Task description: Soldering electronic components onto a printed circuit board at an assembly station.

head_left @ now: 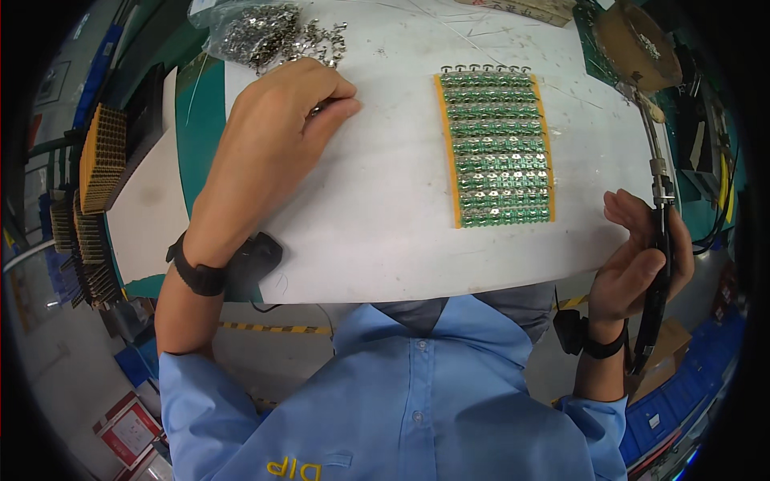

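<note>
My left hand (277,128) is closed in a pinch above the white work surface, just below a heap of small shiny metal parts (269,36) spilling from a clear plastic bag (216,16). Something small and dark glints between its fingers, too hidden to name. My right hand (638,260) holds a soldering iron (661,240) by its black handle, fingers loosely curled. The iron's metal shaft points away, toward a brown round dish (634,52). Between my hands lies a panel of green circuit boards (499,148) with yellow edge strips and rows of metal parts on it.
Thin wires and specks lie on the white sheet (385,240). A yellowish lump (656,111) sits beside the dish. Stacked yellow-edged panels (104,156) stand at the far left. Dark equipment (702,160) with cables is at the right. A cardboard box (666,361) sits lower right.
</note>
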`<state>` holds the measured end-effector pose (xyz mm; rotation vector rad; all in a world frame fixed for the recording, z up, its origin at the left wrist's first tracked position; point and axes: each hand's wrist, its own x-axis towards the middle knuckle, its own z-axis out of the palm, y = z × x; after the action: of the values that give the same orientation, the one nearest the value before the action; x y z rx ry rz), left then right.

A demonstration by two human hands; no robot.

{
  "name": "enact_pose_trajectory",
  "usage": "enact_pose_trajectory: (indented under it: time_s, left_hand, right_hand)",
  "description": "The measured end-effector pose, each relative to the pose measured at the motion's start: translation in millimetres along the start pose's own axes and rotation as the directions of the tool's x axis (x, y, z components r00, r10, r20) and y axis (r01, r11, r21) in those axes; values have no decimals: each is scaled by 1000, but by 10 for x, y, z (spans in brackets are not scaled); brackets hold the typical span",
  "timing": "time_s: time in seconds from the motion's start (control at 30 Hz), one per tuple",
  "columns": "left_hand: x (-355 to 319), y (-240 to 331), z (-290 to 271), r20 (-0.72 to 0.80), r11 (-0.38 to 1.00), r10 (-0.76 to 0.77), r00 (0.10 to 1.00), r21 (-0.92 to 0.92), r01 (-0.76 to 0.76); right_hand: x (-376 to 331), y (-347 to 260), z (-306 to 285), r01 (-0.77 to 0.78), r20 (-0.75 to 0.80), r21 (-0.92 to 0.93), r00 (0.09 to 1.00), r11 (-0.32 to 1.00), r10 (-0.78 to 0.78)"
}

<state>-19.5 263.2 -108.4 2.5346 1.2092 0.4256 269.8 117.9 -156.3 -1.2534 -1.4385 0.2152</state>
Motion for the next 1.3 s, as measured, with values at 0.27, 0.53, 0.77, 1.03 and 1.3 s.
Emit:
enact_pose_trajectory:
  time_s: [0.27,0.53,0.77,1.03,1.3]
  left_hand:
    - [-59,60,-110,-95,959,-207,974,-216,183]
    - [-165,396,7,-49,834,-218,975,-527,160]
    - [-438,961,111,26,675,-74,997,-735,69]
    - [-645,1320,485,155,177,-316,936,-960,219]
    - [-615,1267,426,251,325,-258,933,-887,329]
  right_hand:
    - [26,-10,13,-39,-35,-34,999,999,38]
    - [-47,-234,27,6,75,3,997,1000,-6]
    - [-102,-678,504,-59,36,233,998,971,52]
    - [-173,-687,235,107,271,33,956,994,-112]
    - [-225,-601,240,122,286,-58,953,991,-100]
